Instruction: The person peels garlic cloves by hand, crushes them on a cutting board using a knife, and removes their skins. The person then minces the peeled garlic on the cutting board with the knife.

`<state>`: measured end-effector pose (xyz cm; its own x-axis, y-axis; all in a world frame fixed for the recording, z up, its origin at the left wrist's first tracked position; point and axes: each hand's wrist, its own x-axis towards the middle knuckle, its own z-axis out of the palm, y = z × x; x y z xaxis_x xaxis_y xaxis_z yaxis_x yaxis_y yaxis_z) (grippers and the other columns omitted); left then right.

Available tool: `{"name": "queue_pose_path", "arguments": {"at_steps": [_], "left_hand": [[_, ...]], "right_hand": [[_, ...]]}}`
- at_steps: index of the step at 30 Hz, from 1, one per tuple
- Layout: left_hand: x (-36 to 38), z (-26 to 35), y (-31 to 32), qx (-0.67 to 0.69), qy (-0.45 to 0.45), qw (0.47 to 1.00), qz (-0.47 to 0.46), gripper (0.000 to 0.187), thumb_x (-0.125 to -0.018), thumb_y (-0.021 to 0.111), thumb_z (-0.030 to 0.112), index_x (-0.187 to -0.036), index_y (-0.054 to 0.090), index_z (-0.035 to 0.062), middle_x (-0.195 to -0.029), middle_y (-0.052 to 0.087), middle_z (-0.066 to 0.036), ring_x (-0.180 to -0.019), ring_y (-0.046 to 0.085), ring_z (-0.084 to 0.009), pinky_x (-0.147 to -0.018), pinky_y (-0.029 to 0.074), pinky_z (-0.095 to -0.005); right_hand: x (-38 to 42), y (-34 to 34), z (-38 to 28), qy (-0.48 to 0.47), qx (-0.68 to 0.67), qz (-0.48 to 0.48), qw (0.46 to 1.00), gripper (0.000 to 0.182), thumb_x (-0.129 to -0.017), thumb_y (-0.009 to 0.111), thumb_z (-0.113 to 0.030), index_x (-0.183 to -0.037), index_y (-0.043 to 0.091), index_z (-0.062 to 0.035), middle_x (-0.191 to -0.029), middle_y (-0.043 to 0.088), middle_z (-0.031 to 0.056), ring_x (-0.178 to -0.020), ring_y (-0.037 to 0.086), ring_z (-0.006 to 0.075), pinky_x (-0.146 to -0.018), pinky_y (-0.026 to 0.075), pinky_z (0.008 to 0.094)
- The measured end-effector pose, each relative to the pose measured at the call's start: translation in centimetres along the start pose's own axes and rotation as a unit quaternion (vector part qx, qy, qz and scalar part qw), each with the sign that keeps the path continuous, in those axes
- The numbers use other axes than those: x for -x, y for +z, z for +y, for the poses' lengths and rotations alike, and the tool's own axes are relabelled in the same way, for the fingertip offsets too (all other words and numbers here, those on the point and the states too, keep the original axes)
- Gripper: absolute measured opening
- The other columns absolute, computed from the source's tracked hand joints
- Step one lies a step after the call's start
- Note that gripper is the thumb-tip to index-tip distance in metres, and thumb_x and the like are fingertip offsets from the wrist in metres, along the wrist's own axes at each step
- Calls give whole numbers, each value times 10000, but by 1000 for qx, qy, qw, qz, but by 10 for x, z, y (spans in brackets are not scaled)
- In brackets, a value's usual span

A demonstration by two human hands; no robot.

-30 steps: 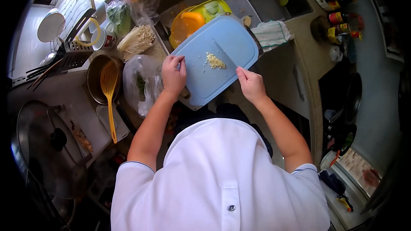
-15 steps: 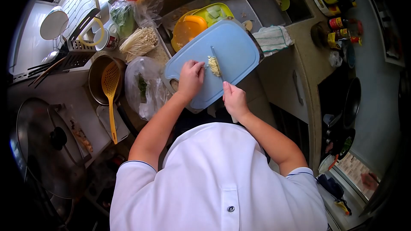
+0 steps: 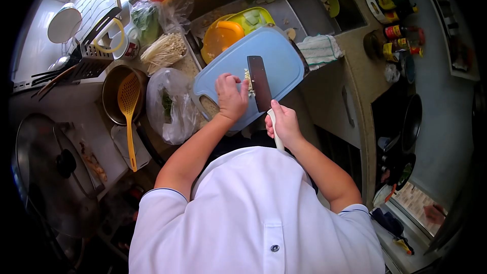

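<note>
A light blue cutting board (image 3: 228,71) lies tilted across the sink's front edge. My right hand (image 3: 285,123) is wrapped round the white handle of a knife (image 3: 260,83), whose broad dark blade lies flat-side up over the board. Finely chopped pale pieces (image 3: 248,75) sit along the blade's left edge, partly covered by it. My left hand (image 3: 233,94) is beside these pieces, its fingers curled and the thumb near the blade; whether anything is between the fingertips is too small to tell.
Behind the board, orange (image 3: 223,35) and green (image 3: 253,19) containers stand in the sink (image 3: 299,5). Enoki mushrooms (image 3: 165,50), a plastic bag (image 3: 172,106) and a pot (image 3: 112,94) with a yellow strainer (image 3: 129,96) are leftward. A cloth (image 3: 320,50) hangs right.
The knife has turned from edge-on to showing its flat side, and the chopped pieces are now partly covered. My left hand has moved slightly right, and its fingers have curled more.
</note>
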<state>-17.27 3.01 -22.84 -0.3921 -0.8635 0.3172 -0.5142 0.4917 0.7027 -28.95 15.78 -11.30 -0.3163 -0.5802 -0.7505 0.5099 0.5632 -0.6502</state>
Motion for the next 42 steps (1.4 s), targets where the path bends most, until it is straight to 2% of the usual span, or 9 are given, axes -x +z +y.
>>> {"name": "queue_pose_path", "arguments": {"at_steps": [13, 16, 18, 20, 26, 32, 33, 36, 42], "left_hand": [[11, 11, -16, -20, 39, 999, 1, 257, -880, 726, 183, -975, 542, 32, -1004, 533, -201, -954, 519, -389, -863, 407, -484], [12, 3, -25, -46, 16, 999, 15, 187, -870, 718, 165, -929, 601, 32, -954, 576, -179, -919, 553, -377, -848, 438, -470], [17, 4, -27, -23, 33, 999, 20, 131, -867, 701, 132, -896, 622, 33, -940, 592, -171, -918, 574, -369, -825, 468, -455], [17, 14, -34, -21, 42, 999, 27, 102, -866, 709, 101, -926, 660, 34, -951, 609, -172, -921, 600, -360, -819, 503, -442], [21, 25, -39, -86, 6, 996, -13, 93, -860, 715, 121, -901, 689, 42, -882, 628, -141, -840, 633, -351, -769, 516, -438], [-15, 55, -59, 19, -84, 996, 34, 153, -906, 702, 163, -945, 723, 16, -809, 678, -181, -719, 664, -347, -670, 534, -414], [-38, 82, -80, 97, -143, 985, 0, 194, -950, 688, 187, -971, 725, -2, -776, 706, -143, -669, 673, -239, -644, 536, -338], [-103, 137, -127, 445, -165, 880, -16, 222, -993, 675, 204, -977, 717, -13, -801, 682, -36, -693, 634, -96, -655, 523, -249], [-206, 177, -163, 754, -27, 638, -156, 231, -1048, 583, 210, -1074, 679, 2, -913, 708, -103, -829, 691, -185, -749, 564, -327]], "right_hand": [[1, -9, -12, 36, -68, -49, 996, 437, -1084, 463, -413, -819, 479, -65, -587, 487, 26, -446, 467, 127, -400, 388, 275], [-10, -22, -11, -5, 78, -34, 996, 420, -1054, 537, -385, -810, 584, -47, -618, 567, 67, -484, 537, 169, -440, 445, 338], [-49, -45, 14, -339, 346, 57, 873, 372, -1019, 601, -366, -1014, 699, -7, -689, 644, 142, -573, 630, 282, -552, 513, 426], [-68, -58, 2, -499, 490, 128, 703, 406, -977, 655, -348, -1199, 696, -10, -771, 674, 182, -696, 668, 371, -662, 532, 479], [-122, -92, 1, -509, 627, 164, 567, 448, -925, 698, -380, -1219, 689, -42, -836, 633, 153, -768, 649, 356, -671, 533, 456], [-122, -91, -2, -489, 641, 152, 571, 436, -890, 731, -361, -1187, 697, -45, -927, 586, 147, -910, 616, 353, -769, 520, 456], [-118, -93, -7, -495, 638, 148, 571, 436, -890, 731, -361, -1187, 697, -45, -927, 586, 147, -910, 616, 353, -769, 520, 456], [-94, -98, -18, -539, 563, 118, 615, 354, -868, 765, -284, -1113, 715, -35, -916, 594, 144, -922, 607, 351, -795, 508, 459], [-19, -158, -29, -423, 393, 40, 816, 193, -910, 739, -129, -1023, 723, 26, -787, 588, 66, -709, 585, 153, -662, 482, 304]]}}
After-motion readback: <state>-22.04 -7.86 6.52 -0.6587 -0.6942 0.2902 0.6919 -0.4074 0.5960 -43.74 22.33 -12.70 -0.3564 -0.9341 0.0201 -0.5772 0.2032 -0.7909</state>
